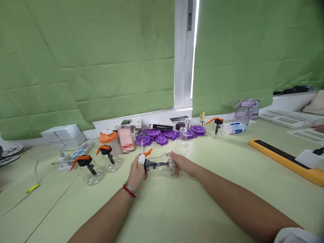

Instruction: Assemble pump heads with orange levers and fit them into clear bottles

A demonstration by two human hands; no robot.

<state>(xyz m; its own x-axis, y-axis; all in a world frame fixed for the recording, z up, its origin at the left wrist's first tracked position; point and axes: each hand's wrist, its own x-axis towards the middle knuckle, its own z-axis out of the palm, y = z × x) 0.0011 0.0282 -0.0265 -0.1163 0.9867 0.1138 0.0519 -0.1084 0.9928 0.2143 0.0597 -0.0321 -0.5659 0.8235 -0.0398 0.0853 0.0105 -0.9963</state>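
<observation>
A: Starting big: pale green table (177, 216) fills the near half, green blinds (88, 67) cover the far wall, white window frame (182, 54) between them.

B: Right side?

A: Long orange-and-black bar (283, 158) lies on the table at right, well apart from the hands. Purple water bottle (243, 112) stands far right by the sill, wipes pack (234, 127) just beside it.

B: Left side?

A: Stack of white tiles (63, 134) far left, a power strip (73, 157) near it. Two clear spray bottles with orange triggers (97, 166) stand left of the hands. A third one (216, 128) stands far, right of centre.

B: Middle?

A: Purple disc parts (167, 135) piled along the sill, small boxes (162, 126) behind them. An empty clear bottle body (183, 137) stands just in front of the pile.

B: Hands?

A: Both reach to the table centre. A clear spray bottle (162, 164) lies on its side between them, just above or on the table, can't tell which. Left hand (138, 171) has its fingers wrapped round the black-and-orange trigger head (146, 161); white wrap on the thumb, red bracelet (129, 190) at the wrist. Right hand (181, 164) has fingers curled round the bottle's base end.
</observation>
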